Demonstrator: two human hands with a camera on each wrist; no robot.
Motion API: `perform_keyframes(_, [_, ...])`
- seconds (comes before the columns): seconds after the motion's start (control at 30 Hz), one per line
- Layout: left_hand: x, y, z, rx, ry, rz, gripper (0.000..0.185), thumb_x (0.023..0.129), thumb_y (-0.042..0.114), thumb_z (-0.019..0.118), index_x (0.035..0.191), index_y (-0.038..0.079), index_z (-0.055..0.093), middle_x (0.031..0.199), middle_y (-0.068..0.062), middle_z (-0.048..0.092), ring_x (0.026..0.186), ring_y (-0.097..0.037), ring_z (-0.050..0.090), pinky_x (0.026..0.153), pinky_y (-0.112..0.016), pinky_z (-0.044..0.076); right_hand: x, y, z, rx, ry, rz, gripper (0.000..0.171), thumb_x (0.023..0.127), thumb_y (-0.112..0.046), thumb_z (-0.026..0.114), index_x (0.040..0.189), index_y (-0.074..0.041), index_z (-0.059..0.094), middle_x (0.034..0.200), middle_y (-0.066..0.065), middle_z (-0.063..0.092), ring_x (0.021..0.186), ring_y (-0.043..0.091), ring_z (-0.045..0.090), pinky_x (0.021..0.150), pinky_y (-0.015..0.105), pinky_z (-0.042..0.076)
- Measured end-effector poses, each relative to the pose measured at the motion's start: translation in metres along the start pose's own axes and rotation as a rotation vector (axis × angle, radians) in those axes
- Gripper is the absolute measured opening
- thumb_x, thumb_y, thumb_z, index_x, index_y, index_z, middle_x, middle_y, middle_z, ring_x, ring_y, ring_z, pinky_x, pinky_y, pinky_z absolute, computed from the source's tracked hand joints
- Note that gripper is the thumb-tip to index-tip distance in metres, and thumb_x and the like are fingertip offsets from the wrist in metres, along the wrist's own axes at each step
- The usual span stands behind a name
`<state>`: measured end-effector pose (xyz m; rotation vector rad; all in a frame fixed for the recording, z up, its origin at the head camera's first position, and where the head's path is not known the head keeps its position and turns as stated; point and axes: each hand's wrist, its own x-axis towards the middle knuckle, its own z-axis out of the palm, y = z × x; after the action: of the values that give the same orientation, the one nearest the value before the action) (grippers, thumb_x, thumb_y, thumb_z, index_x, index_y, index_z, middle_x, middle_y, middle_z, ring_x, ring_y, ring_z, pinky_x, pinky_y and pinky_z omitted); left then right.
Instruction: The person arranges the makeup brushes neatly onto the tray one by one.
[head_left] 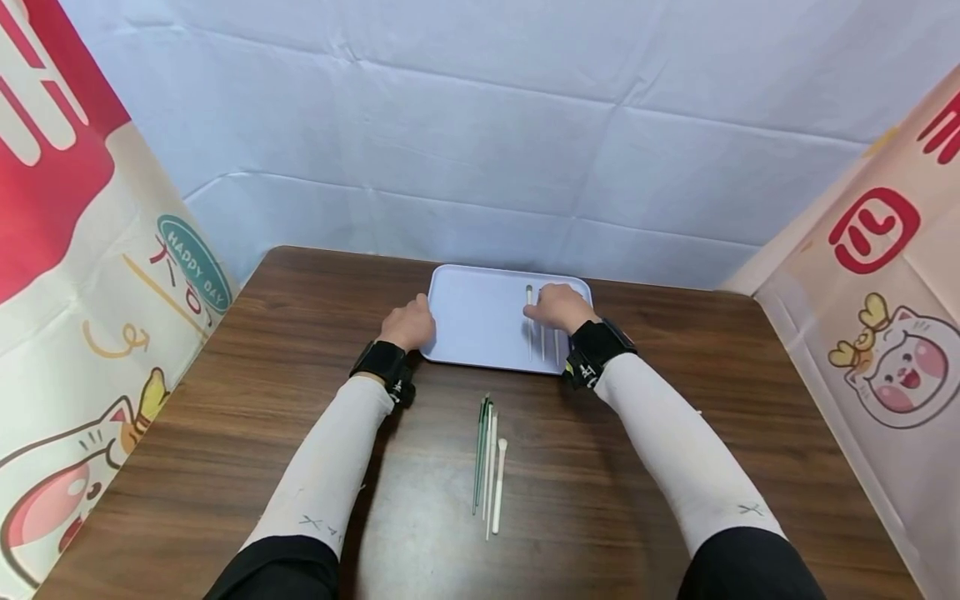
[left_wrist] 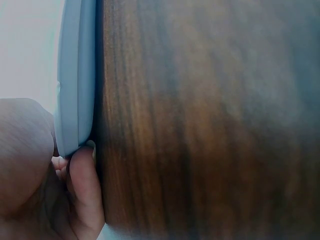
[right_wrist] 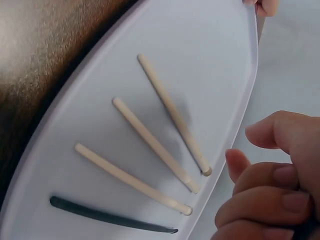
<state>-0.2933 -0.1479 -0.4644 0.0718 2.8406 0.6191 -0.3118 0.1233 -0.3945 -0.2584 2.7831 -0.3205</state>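
Observation:
A pale tray (head_left: pixel 480 317) lies on the wooden table (head_left: pixel 225 433). My left hand (head_left: pixel 408 323) grips the tray's left rim (left_wrist: pixel 75 75), thumb on top and a fingertip (left_wrist: pixel 85 185) under the edge. My right hand (head_left: pixel 558 307) hovers over the tray's right part with loosely curled fingers (right_wrist: pixel 270 195) that hold nothing. On the tray (right_wrist: pixel 210 60) lie three beige sticks (right_wrist: pixel 155 142) and one dark green stick (right_wrist: pixel 110 216), just in front of those fingers.
Several more thin sticks (head_left: pixel 487 454), green and white, lie bunched on the table near me, between my forearms. Printed cloth walls stand to the left (head_left: pixel 90 275) and right (head_left: pixel 877 333), and a pale sheet hangs behind the table.

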Motion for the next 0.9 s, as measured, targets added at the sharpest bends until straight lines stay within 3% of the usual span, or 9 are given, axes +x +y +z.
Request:
perform_keyframes(0.23, [-0.001, 0.000, -0.002, 0.007, 0.006, 0.013, 0.039, 0.108, 0.020, 0.031, 0.140, -0.003, 0.038, 0.119, -0.019, 0.058, 0.095, -0.037, 0.057, 0.085, -0.048, 0.047, -0.012, -0.006, -0.002, 0.012, -0.010, -0.028, 0.047, 0.099, -0.032, 0.053, 0.058, -0.016, 0.035, 0.055, -0.005, 0.028, 0.052, 0.014, 0.030, 0.057, 0.032, 0.031])
perform_keyframes(0.9, [0.000, 0.001, -0.001, 0.016, 0.005, 0.010, 0.039, 0.108, 0.019, 0.032, 0.139, -0.003, 0.039, 0.118, -0.019, 0.058, 0.094, -0.038, 0.058, 0.084, -0.048, 0.048, -0.050, -0.020, 0.013, 0.057, -0.023, -0.140, 0.049, 0.101, -0.030, 0.052, 0.055, -0.018, 0.037, 0.051, -0.005, 0.030, 0.048, 0.011, 0.029, 0.056, 0.030, 0.031])
